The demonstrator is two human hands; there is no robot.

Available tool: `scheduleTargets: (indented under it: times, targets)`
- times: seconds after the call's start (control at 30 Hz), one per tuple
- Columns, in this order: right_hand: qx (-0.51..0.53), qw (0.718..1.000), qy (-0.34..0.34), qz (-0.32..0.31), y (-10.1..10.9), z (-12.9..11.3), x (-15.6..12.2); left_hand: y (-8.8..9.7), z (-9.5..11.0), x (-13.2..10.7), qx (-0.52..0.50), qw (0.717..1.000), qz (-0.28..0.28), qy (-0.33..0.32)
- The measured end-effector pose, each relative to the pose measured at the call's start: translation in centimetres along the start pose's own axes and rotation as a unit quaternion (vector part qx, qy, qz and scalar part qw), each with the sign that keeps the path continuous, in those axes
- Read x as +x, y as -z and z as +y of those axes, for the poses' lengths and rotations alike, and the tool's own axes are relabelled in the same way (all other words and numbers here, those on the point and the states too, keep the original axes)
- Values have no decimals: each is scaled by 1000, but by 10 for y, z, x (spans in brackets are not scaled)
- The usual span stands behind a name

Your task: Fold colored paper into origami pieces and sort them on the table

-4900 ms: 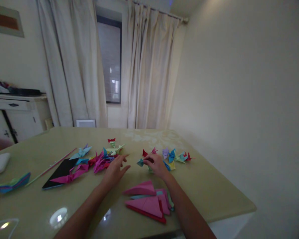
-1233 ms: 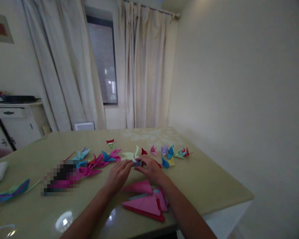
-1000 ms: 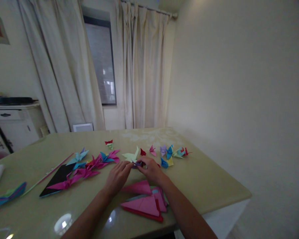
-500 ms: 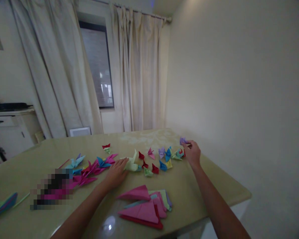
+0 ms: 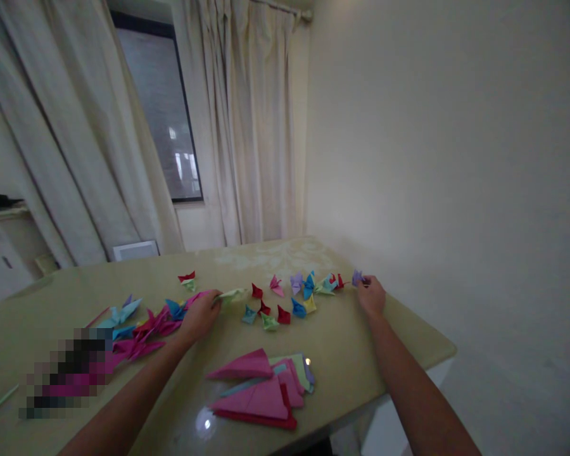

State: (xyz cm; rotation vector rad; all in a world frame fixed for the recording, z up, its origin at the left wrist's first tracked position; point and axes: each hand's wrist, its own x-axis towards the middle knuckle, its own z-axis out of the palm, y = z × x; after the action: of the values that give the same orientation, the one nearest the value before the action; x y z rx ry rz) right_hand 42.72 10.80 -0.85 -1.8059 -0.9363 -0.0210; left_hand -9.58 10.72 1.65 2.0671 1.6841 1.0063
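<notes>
My left hand (image 5: 203, 315) is closed on a pale green paper crane (image 5: 230, 296), which juts out to the right from the fingertips. Beside that hand, to its left, lies a cluster of folded paper figures, mostly magenta cranes (image 5: 154, 323) with a few blue ones (image 5: 175, 309). At the far right, my right hand (image 5: 372, 297) pinches a small purple paper crane (image 5: 357, 277) at the end of a row. Between the hands sit several small cranes, among them a pink one (image 5: 276, 285), a yellow one (image 5: 309, 304) and a teal one (image 5: 249, 315).
Folded coloured paper pieces (image 5: 251, 396) lie stacked at the table's near side. A red and green crane pair (image 5: 187, 279) sits farther back. Part of the left is pixelated. A wall (image 5: 432, 190) borders the table (image 5: 351, 373) on the right; curtains (image 5: 261, 145) hang behind.
The view has swung to the right. My left hand has closed on the pale green crane and drawn it left, away from the teal one. The purple crane in my right hand is lower, by the row's end.
</notes>
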Motion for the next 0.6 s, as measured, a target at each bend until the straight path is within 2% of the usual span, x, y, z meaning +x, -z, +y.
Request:
scheduleTargets:
  times: [0.13, 0.27, 0.43, 0.6]
  targets:
    - [-12, 1000, 6, -19, 1, 2, -4, 2, 3, 37, -94, 993, 37, 58]
    - [-23, 999, 3, -42, 2, 1, -6, -9, 10, 78, -222, 969, 32, 108]
    - [-38, 997, -11, -69, -2, 6, -5, -37, 15, 122, -310, 940, -3, 140]
    - [-83, 994, 3, -67, -8, 16, -4, -73, 15, 164, -317, 933, -39, 167]
